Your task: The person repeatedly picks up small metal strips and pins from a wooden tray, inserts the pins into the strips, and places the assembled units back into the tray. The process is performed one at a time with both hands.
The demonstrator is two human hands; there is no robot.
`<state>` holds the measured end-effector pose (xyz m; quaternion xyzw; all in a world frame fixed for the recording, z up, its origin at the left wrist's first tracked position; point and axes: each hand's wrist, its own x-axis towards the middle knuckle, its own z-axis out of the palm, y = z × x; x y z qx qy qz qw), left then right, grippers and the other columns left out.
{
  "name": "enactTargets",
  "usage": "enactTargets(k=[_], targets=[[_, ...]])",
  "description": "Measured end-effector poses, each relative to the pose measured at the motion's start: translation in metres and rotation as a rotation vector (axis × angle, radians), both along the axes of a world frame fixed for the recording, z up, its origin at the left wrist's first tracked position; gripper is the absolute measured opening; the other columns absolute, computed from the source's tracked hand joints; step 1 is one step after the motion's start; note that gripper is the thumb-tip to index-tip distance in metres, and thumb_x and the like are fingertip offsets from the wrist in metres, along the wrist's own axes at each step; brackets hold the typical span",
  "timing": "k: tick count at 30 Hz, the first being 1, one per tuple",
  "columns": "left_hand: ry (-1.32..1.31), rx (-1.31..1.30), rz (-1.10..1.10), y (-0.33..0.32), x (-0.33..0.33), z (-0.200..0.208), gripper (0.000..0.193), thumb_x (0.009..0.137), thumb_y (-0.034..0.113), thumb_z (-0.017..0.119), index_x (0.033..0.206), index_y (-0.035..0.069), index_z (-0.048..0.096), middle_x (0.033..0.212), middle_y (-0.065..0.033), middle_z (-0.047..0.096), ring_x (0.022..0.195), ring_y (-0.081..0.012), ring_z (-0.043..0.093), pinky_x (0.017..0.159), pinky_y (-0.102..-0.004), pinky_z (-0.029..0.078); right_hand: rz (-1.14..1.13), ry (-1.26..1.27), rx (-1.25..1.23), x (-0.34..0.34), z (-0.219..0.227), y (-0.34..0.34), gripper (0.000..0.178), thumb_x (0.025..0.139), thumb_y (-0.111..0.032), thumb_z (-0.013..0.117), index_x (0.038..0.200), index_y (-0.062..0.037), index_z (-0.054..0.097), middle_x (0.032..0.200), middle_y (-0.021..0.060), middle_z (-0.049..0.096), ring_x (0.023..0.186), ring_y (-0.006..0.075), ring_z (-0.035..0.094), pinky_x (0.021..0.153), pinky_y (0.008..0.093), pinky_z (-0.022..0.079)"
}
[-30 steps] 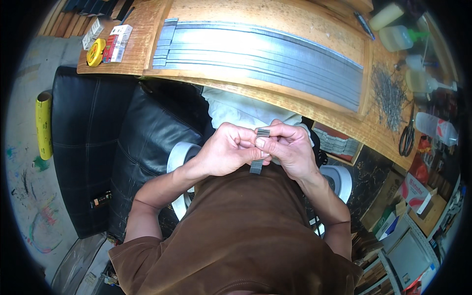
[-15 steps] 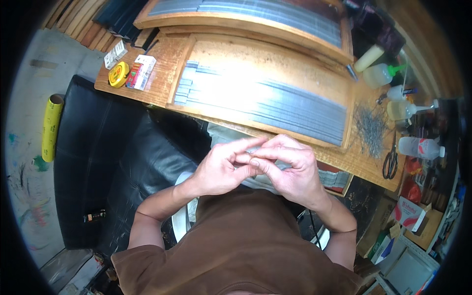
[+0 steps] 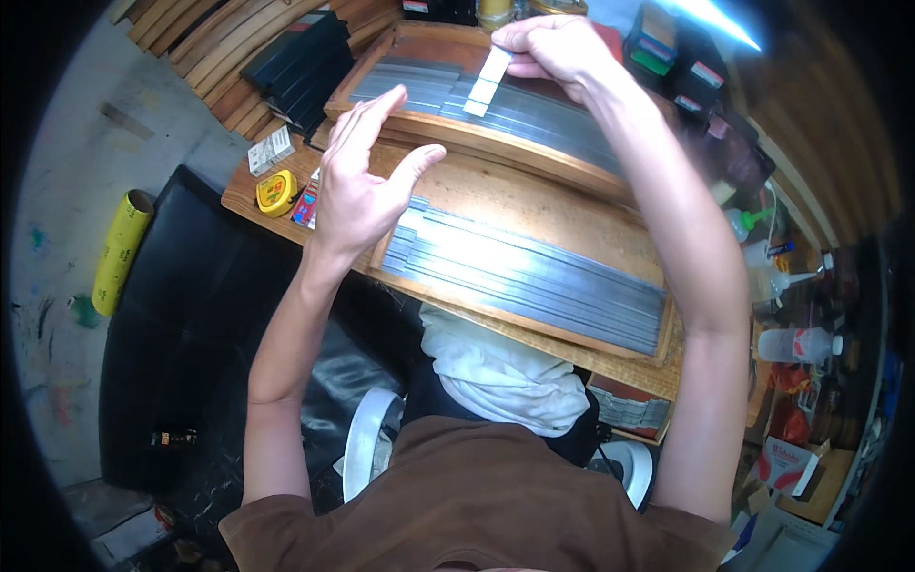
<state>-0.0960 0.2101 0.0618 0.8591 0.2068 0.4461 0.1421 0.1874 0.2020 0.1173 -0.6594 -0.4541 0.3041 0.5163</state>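
High over the far wooden tray (image 3: 553, 157), my right hand (image 3: 558, 57) pinches a short, flat pale strip (image 3: 487, 84) by its upper end. Beneath the strip, thin grey flat strips (image 3: 410, 86) lie side by side in that tray. My left hand (image 3: 357, 191) is raised near the trays' left ends, fingers stretched and thumb apart, with nothing in it. The nearer wooden tray (image 3: 505, 313) holds more long grey strips (image 3: 543, 267), packed in rows, with glare on their left part.
Left on the bench sit a yellow tape measure (image 3: 277, 194) and a small white box (image 3: 271, 151). Plastic bottles (image 3: 799, 345) line the right side. A white cloth (image 3: 505, 367) lies in front of me. A black leather seat (image 3: 200, 324) and yellow roll (image 3: 122, 253) are at left.
My hands were together before my chest with fingertips touching; now they are apart and farther forward. My right hand reaches over the far tray with the pale strip, and the view has shifted.
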Motion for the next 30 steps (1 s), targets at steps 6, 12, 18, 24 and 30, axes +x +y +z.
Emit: enactTargets(k=[6, 12, 18, 24, 30], targets=[[0.092, 0.015, -0.086, 0.034, 0.016, -0.004, 0.096, 0.083, 0.039, 0.088, 0.156, 0.0, 0.041, 0.135, -0.0231, 0.066, 0.133, -0.0349, 0.059, 0.115, -0.0486, 0.044, -0.011, 0.06, -0.185, -0.027, -0.008, 0.033, 0.019, 0.097, -0.015, 0.076, 0.109, -0.001, 0.078, 0.102, 0.0094, 0.077, 0.087, 0.0119, 0.075, 0.072, 0.0212, 0.066], [0.113, 0.052, -0.138, 0.047, 0.034, -0.014, 0.098, 0.082, 0.044, 0.088, 0.156, 0.0, 0.042, 0.129, -0.0193, 0.072, 0.135, -0.0328, 0.057, 0.116, -0.0479, 0.04, -0.059, 0.062, -0.174, -0.034, -0.019, 0.04, 0.018, 0.094, -0.009, 0.078, 0.11, -0.0001, 0.075, 0.108, 0.0089, 0.078, 0.09, 0.0139, 0.075, 0.069, 0.021, 0.065], [0.134, 0.131, -0.129, 0.047, 0.039, -0.02, 0.095, 0.084, 0.049, 0.085, 0.155, 0.0, 0.045, 0.122, -0.0138, 0.076, 0.13, -0.0296, 0.059, 0.116, -0.0458, 0.037, -0.064, -0.209, -0.1, -0.029, -0.035, 0.046, 0.032, 0.089, -0.016, 0.085, 0.114, 0.0013, 0.075, 0.097, 0.0094, 0.078, 0.084, 0.0151, 0.074, 0.077, 0.0274, 0.06], [0.167, 0.139, -0.096, 0.048, 0.038, -0.025, 0.092, 0.084, 0.051, 0.084, 0.152, 0.0, 0.049, 0.123, -0.014, 0.075, 0.126, -0.0298, 0.062, 0.114, -0.0453, 0.038, -0.1, -0.527, 0.048, -0.032, -0.034, 0.034, 0.027, 0.091, -0.022, 0.079, 0.107, 0.0006, 0.079, 0.097, 0.0172, 0.079, 0.095, 0.0243, 0.076, 0.091, 0.0376, 0.058], [0.127, 0.129, -0.115, 0.05, 0.036, -0.023, 0.091, 0.084, 0.052, 0.084, 0.151, 0.0, 0.05, 0.123, -0.0168, 0.074, 0.124, -0.0297, 0.063, 0.112, -0.0455, 0.041, 0.153, -0.527, -0.201, -0.031, -0.014, 0.008, 0.021, 0.095, -0.015, 0.066, 0.098, 0.0031, 0.078, 0.094, 0.0182, 0.078, 0.088, 0.0246, 0.076, 0.089, 0.0386, 0.059]])
